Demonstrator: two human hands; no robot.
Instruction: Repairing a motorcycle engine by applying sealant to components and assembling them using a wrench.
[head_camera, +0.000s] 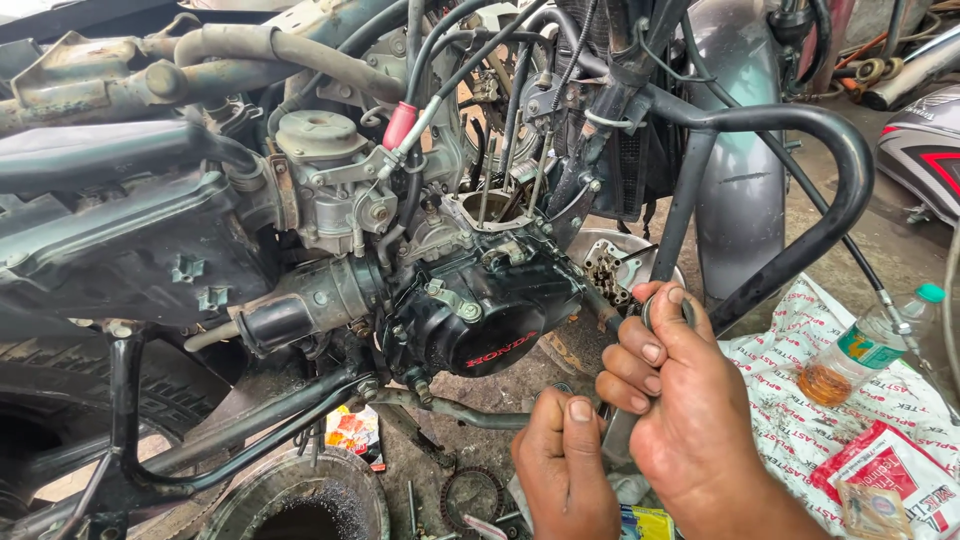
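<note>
While the right hand (672, 385) pinched a small metal ring (652, 312) by the black engine cover (487, 325), left hand (563, 462) gripped a grey tool (617, 437) (mostly hidden), wrists cut off below.

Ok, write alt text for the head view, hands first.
Two bare hands work beside a stripped motorcycle engine: the right hand pinches a small grey metal ring at its fingers, the left hand curled below it. A black engine side cover sits left of them.
</note>
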